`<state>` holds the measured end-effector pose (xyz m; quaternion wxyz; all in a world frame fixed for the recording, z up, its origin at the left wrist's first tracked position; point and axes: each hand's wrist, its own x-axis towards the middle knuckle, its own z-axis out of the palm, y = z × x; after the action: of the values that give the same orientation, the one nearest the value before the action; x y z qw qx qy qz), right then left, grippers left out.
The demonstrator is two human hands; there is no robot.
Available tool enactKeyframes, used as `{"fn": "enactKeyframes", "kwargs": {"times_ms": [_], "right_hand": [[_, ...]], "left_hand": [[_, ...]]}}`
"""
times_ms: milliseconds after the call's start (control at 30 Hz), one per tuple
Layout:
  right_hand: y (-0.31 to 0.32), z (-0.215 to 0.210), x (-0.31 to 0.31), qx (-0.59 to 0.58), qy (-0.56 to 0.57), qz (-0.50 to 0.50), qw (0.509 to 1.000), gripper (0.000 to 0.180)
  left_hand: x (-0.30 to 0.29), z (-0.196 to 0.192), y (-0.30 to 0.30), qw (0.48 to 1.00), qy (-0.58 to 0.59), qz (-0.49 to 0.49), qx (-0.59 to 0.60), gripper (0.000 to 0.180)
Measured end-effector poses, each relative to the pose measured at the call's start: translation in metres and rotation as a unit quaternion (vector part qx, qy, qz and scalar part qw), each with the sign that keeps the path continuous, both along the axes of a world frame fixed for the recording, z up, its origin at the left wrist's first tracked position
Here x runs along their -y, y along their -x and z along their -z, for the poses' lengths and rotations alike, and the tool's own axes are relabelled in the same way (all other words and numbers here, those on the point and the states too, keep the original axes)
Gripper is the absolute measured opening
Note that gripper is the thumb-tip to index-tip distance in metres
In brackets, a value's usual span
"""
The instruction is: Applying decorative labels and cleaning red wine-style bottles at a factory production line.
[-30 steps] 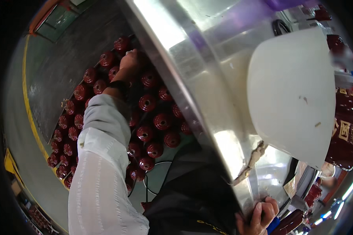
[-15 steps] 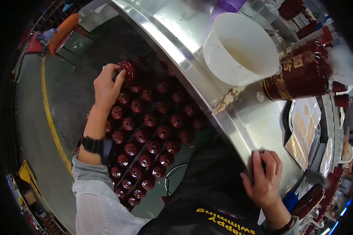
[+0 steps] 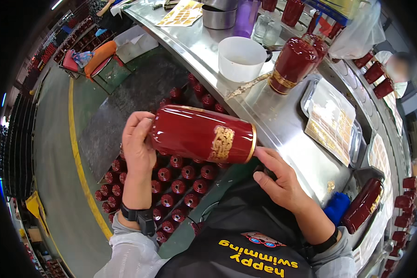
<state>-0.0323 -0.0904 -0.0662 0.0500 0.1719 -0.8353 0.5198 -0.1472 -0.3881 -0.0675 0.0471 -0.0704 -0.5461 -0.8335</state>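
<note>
My left hand (image 3: 139, 139) is closed round the neck end of a glossy dark-red bottle (image 3: 190, 132), which lies nearly level in the air. Gold lettering decorates its side, and a gold ring runs round its base. Beside that base is my right hand (image 3: 280, 180), thumb and forefinger apart, the forefinger's tip at the base's rim. Its other fingers are partly hidden. Below the raised bottle, many similar red bottles (image 3: 178, 186) stand in rows, their necks up.
To the right, a metal workbench (image 3: 282, 134) carries a white tub (image 3: 240, 62), upright red bottles (image 3: 294, 65), a metal tray (image 3: 356, 143) with gold sticker sheets (image 3: 331, 125), a blue cloth (image 3: 337, 208) and a lying bottle (image 3: 363, 206). An orange-backed chair (image 3: 99, 58) stands far left.
My left hand has lifted a bottle from the rows and brought it level before me. My right hand has left the bench edge and come to its base. The view has shifted.
</note>
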Motion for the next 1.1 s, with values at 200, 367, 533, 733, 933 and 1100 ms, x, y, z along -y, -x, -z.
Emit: {"fn": "enactKeyframes", "kwargs": {"times_ms": [200, 367, 533, 733, 933, 1100], "right_hand": [[-0.034, -0.014, -0.015, 0.122, 0.122, 0.000, 0.985, 0.042], [-0.056, -0.017, -0.024, 0.200, 0.181, 0.014, 0.963, 0.039], [-0.071, -0.022, -0.034, 0.260, 0.241, 0.022, 0.935, 0.040], [-0.083, -0.026, -0.041, 0.297, 0.337, 0.037, 0.893, 0.048], [-0.091, -0.023, -0.049, 0.296, 0.365, 0.050, 0.881, 0.051], [-0.092, -0.020, -0.051, 0.298, 0.377, 0.045, 0.876, 0.052]], "left_hand": [[-0.027, 0.003, -0.031, 0.998, 0.025, 0.060, 0.022, 0.010], [-0.045, -0.009, -0.046, 0.997, 0.046, 0.057, 0.006, 0.014], [-0.055, -0.013, -0.059, 0.996, 0.076, 0.053, -0.003, 0.022], [-0.055, -0.014, -0.067, 0.988, 0.100, 0.119, -0.028, 0.026], [-0.066, -0.016, -0.070, 0.985, 0.127, 0.119, 0.008, 0.023], [-0.068, -0.008, -0.065, 0.986, 0.133, 0.102, -0.015, 0.020]]}}
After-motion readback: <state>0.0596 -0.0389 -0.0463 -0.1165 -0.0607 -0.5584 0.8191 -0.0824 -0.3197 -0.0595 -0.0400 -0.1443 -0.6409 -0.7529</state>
